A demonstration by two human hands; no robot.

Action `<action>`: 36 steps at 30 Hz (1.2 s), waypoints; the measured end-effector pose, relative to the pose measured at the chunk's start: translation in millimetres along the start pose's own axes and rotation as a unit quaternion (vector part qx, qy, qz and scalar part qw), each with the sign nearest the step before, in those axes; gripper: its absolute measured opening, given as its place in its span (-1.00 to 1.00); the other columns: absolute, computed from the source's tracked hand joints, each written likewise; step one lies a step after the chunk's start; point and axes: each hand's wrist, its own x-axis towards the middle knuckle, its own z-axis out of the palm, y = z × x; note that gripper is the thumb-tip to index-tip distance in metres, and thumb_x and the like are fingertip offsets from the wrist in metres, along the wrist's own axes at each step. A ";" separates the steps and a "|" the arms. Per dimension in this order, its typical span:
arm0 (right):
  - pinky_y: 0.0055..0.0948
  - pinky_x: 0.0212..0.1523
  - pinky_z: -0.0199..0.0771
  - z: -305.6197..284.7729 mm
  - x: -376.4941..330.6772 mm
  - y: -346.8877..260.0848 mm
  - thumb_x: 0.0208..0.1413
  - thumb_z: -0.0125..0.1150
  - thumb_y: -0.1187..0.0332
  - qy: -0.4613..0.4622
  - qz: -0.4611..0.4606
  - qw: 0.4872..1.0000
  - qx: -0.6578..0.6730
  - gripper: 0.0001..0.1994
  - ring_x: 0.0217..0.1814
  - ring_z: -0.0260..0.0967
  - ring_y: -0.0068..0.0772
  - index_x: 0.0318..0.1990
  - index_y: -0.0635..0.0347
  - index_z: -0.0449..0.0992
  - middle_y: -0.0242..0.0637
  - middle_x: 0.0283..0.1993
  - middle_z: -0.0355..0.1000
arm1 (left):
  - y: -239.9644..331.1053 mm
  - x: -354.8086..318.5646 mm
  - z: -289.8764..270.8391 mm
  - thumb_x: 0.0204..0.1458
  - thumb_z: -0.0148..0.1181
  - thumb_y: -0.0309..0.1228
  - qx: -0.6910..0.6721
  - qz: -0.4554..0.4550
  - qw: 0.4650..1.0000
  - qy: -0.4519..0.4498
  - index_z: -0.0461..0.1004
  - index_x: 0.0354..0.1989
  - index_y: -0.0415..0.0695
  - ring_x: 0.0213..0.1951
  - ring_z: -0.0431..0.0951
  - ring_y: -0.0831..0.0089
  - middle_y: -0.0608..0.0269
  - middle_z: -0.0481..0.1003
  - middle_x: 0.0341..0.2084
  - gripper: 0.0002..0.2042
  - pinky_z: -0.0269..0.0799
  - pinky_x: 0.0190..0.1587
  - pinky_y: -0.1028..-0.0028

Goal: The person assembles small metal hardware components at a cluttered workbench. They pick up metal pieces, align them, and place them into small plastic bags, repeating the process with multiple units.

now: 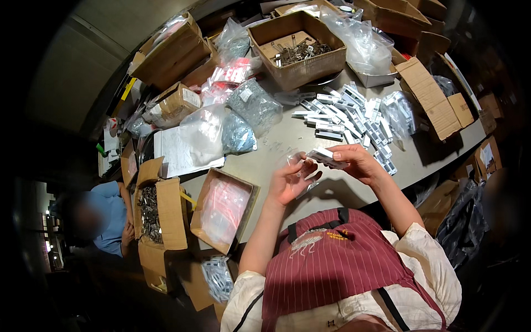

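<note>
My right hand [357, 163] pinches a small bundle of white and grey rectangular pieces [326, 156] between thumb and fingers. Just left of it, my left hand [289, 181] has curled fingers around a clear plastic bag [292, 160], whose thin film shows above and below the fingers. The near end of the bundle comes close to the left fingertips; whether they touch is hard to make out. Beyond both hands lies a loose pile of similar white and grey pieces [345, 113]. Tiny clear bits [279, 146] are scattered on the grey table [279, 213] beside my left hand.
A cardboard box of metal parts [298, 52] stands at the back. Filled plastic bags [254, 105] and papers [177, 152] lie left. Nearer are a tray of red-edged bags [224, 210] and an open carton [171, 207]. Another person [110, 216] sits left. A cardboard flap [434, 99] stands right.
</note>
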 end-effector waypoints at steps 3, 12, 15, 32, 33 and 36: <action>-0.44 0.15 0.43 2.5 -2.0 -0.3 0.11 0.36 0.35 -0.006 0.007 1.000 -0.002 -0.57 0.01 0.53 -0.41 0.10 0.43 0.58 -0.14 -0.02 0.61 | -0.9 -1.4 -3.6 0.17 0.17 -0.50 -0.050 -0.007 0.998 -0.025 0.47 0.03 -0.09 0.08 0.54 0.20 0.13 0.58 -0.14 -0.75 0.23 0.35 -0.12; -0.50 0.08 0.41 -0.9 -7.5 1.6 0.09 0.37 0.33 0.009 0.013 1.000 -0.004 -0.55 -0.03 0.52 -0.45 0.11 0.40 0.58 -0.20 -0.04 0.61 | -3.8 0.6 -5.3 0.20 0.15 -0.41 -0.053 -0.023 0.997 -0.047 0.49 0.08 -0.12 0.12 0.48 0.20 0.13 0.53 -0.02 -0.72 0.17 0.39 -0.11; -0.54 -0.01 0.38 -1.0 -8.1 -2.0 0.09 0.35 0.31 0.008 -0.010 0.999 -0.037 -0.54 -0.09 0.48 -0.50 0.11 0.41 0.58 -0.21 -0.06 0.61 | -5.5 -4.6 20.4 0.13 0.19 -0.48 0.160 -0.023 0.986 0.050 0.44 0.08 -0.18 0.06 0.53 0.24 0.09 0.55 -0.10 -0.67 0.34 0.26 0.14; -0.30 -0.16 0.54 8.6 34.3 -0.2 -0.07 0.49 0.11 -0.087 -0.065 0.805 -0.584 -0.63 -0.22 0.60 -0.19 -0.20 0.18 0.64 -0.14 -0.29 0.62 | -33.1 0.5 2.1 0.00 0.17 -0.50 0.835 0.169 0.505 0.137 0.48 -0.16 -0.19 -0.20 0.56 -0.22 -0.16 0.57 -0.31 -0.79 0.46 -0.15 -0.03; -0.28 -0.17 0.54 7.3 35.3 -0.5 -0.07 0.49 0.08 -0.093 -0.065 0.784 -0.610 -0.61 -0.20 0.61 -0.16 -0.20 0.17 0.64 -0.13 -0.27 0.63 | -38.3 9.3 -16.0 0.02 0.13 -0.49 0.839 0.175 0.502 0.113 0.48 -0.14 -0.18 -0.19 0.55 -0.25 -0.19 0.57 -0.29 -0.79 0.45 -0.15 -0.06; -0.28 -0.17 0.54 14.8 38.0 -6.3 0.01 0.46 0.06 -0.148 -0.076 0.758 -0.630 -0.62 -0.23 0.59 -0.16 -0.20 0.19 0.64 -0.13 -0.27 0.63 | -43.5 5.4 -23.4 0.10 0.09 -0.48 0.804 0.106 0.575 0.106 0.48 -0.18 -0.19 -0.19 0.57 -0.21 -0.20 0.59 -0.29 -0.85 0.46 -0.15 -0.01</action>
